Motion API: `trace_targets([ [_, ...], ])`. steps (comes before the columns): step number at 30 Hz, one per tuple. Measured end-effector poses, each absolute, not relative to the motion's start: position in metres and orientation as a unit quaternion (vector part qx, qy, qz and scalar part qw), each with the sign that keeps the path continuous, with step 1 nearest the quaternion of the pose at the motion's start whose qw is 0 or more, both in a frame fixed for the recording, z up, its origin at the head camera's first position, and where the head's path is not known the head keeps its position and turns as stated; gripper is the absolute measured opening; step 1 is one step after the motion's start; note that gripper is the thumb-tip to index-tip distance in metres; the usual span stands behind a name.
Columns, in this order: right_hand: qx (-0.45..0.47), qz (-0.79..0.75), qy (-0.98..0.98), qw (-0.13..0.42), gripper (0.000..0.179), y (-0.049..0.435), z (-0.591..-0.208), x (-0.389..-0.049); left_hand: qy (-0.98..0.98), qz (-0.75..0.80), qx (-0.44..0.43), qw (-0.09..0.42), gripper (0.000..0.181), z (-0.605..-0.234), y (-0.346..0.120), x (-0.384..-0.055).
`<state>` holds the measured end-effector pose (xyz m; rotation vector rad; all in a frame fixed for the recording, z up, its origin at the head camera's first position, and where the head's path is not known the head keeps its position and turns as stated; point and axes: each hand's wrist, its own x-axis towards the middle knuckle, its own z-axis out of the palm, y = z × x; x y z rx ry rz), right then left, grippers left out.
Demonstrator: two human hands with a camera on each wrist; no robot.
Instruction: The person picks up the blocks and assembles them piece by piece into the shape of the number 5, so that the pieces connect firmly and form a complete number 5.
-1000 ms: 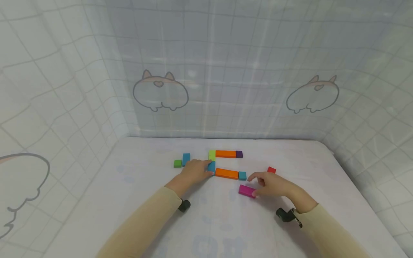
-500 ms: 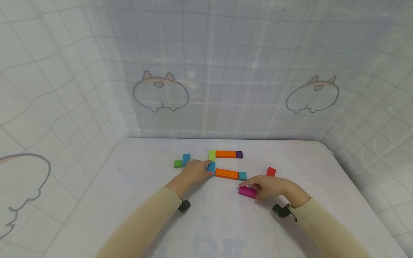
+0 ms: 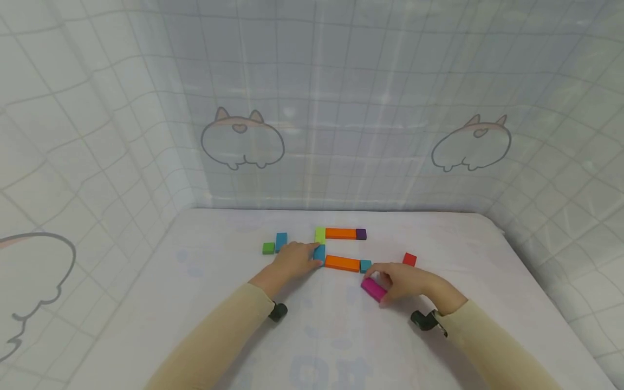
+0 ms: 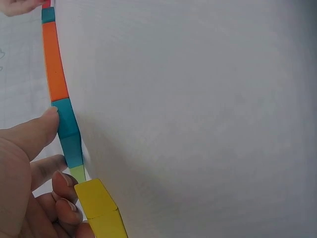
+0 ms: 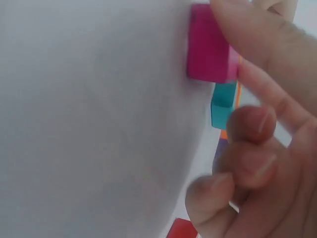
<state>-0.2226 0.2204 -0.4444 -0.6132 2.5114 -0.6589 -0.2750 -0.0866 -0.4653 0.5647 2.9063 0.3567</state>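
Note:
In the head view my left hand (image 3: 294, 259) rests at the left side of a blue block (image 3: 319, 253), with thumb and index fingertip against it. Its other fingers curl in beside a yellow block (image 4: 96, 198) in the left wrist view. My right hand (image 3: 407, 281) pinches a magenta block (image 3: 374, 290) between thumb and index finger, close over the table and slanted. Just behind it lies a small teal block (image 3: 365, 266), at the end of a long orange block (image 3: 342, 263) that meets the blue one.
A lime block (image 3: 319, 235) adjoins the blue block, followed by another orange block (image 3: 340, 233) and a dark purple block (image 3: 361, 234). At left lie a green block (image 3: 268, 248) and a second blue block (image 3: 281, 241). A red block (image 3: 409, 259) lies behind my right hand.
My right hand has closed thumb and finger on the magenta block and turned it slightly, its far end swinging toward the teal block. The left hand stays where it was.

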Motion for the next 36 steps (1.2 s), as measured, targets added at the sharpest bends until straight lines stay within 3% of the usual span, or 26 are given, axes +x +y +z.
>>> trace_targets([
  [8, -0.168, -0.240, 0.933, 0.207, 0.058, 0.211, -0.448, -0.219, 0.972, 0.113, 0.187, 0.083, 0.062, -0.465, -0.087, -0.275],
  [18, -0.205, -0.235, 0.928, 0.206, 0.058, 0.212, -0.444, -0.217, 0.972, 0.113, 0.189, 0.085, 0.062, -0.465, -0.087, -0.275],
  [36, -0.175, -0.240, 0.933, 0.205, 0.057, 0.209, -0.449, -0.222, 0.972, 0.117, 0.185, 0.087, 0.062, -0.463, -0.087, -0.274],
])
